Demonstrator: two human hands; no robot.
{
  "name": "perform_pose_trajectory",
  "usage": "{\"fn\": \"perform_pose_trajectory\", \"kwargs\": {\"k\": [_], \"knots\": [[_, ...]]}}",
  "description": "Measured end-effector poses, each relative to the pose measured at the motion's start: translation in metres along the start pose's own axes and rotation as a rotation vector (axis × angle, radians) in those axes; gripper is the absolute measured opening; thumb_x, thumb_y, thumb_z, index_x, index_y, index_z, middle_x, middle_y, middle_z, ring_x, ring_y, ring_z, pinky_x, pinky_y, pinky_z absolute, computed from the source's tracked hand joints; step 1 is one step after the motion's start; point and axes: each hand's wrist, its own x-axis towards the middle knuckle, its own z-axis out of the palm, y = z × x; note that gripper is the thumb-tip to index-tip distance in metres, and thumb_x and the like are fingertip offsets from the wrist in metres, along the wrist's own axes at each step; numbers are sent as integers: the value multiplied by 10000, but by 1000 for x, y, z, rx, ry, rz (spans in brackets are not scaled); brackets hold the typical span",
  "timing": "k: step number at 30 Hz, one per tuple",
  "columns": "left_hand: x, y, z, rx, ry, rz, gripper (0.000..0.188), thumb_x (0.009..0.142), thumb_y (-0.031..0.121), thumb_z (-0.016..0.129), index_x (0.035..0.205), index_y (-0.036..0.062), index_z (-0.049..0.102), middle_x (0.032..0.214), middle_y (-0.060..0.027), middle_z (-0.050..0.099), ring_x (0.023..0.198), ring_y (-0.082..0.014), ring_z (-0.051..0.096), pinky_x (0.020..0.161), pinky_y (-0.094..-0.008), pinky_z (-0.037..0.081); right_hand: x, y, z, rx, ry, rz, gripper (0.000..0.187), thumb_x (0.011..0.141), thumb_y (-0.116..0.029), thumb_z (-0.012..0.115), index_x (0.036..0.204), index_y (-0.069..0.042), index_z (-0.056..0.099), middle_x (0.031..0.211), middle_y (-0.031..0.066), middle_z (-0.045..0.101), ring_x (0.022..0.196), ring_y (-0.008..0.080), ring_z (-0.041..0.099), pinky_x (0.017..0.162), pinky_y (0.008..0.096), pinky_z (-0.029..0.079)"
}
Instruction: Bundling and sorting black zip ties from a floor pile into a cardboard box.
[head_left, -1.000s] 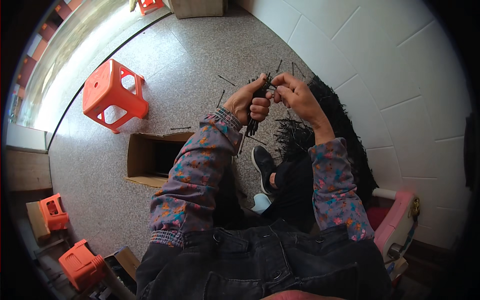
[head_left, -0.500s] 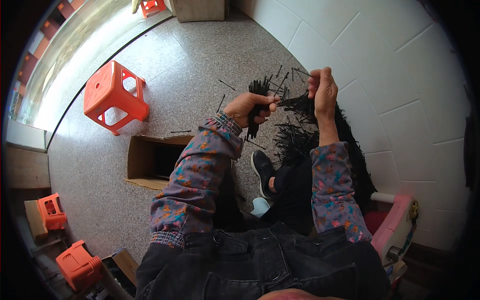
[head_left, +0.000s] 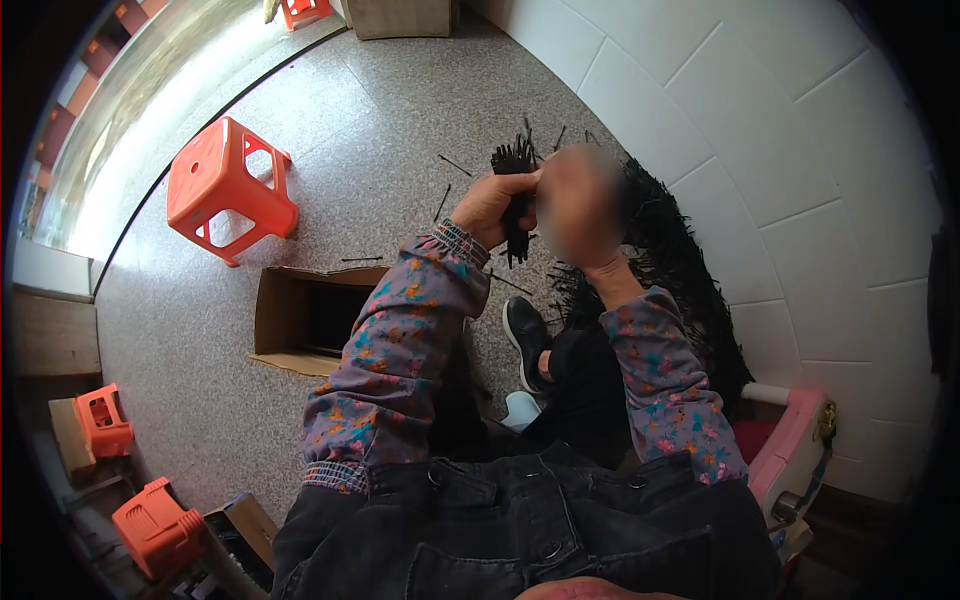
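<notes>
My left hand [head_left: 488, 208] is closed round a bundle of thin black strips [head_left: 513, 158], perhaps ties or sticks; their exact kind is unclear. The ends stick out above and below the fist. Right beside it, at the thumb side of the bundle, is my right hand [head_left: 582, 205]. A blur covers its fingers, so what they hold does not show. Beyond and beneath the right hand, a large heap of the same black strips [head_left: 672, 228] lies on the floor along the wall. A few loose strips [head_left: 455, 164] are scattered left of the bundle.
An open cardboard box [head_left: 285, 360] stands on the speckled floor by my left forearm. Farther left is an orange plastic stool [head_left: 200, 175]. The white tiled wall [head_left: 790, 150] bounds the right side. My shoe [head_left: 522, 335] is below the hands; a pink frame [head_left: 790, 440] stands at lower right.
My right hand has come left and inward from above the heap to the bundle. The left hand stays nearly in place, still gripping the strips.
</notes>
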Motion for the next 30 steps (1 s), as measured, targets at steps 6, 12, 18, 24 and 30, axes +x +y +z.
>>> {"fn": "perform_pose_trajectory", "kwargs": {"k": [6,12,18,24,30], "knots": [[-3,1,2,-218,16,7,190,875,222,561,949,47,564,729,1,552,604,-91,489,468,-224,385,-2,-11,6,-330,-25,-424,104,800,-73,587,878,-17,547,803,113,544,794,288,530,693,381,437],[-4,6,4,-203,3,33,216,892,246,548,964,43,568,766,-16,575,629,-116,519,491,-231,413,0,-9,-2,-356,-110,-430,67,790,-61,593,817,-20,548,815,116,542,802,301,527,708,386,435],[-16,8,21,-118,35,-160,224,889,182,550,1022,1,552,744,-53,595,665,-184,601,566,-302,507,12,-2,-18,77,-4,-25,225,895,-210,516,949,-5,594,976,80,601,930,230,560,812,317,429],[-14,3,25,115,-213,-238,226,884,164,555,1014,-20,537,678,-67,584,634,-213,617,598,-351,527,20,14,-31,458,-61,179,510,958,-437,341,1118,-18,584,1085,85,594,978,167,562,801,287,438],[-20,5,27,139,-123,-180,209,894,207,552,982,19,528,589,5,464,519,-142,510,532,-307,476,20,5,-36,476,-492,292,511,948,-436,379,1146,1,554,1023,91,623,883,158,606,779,266,469]]}}
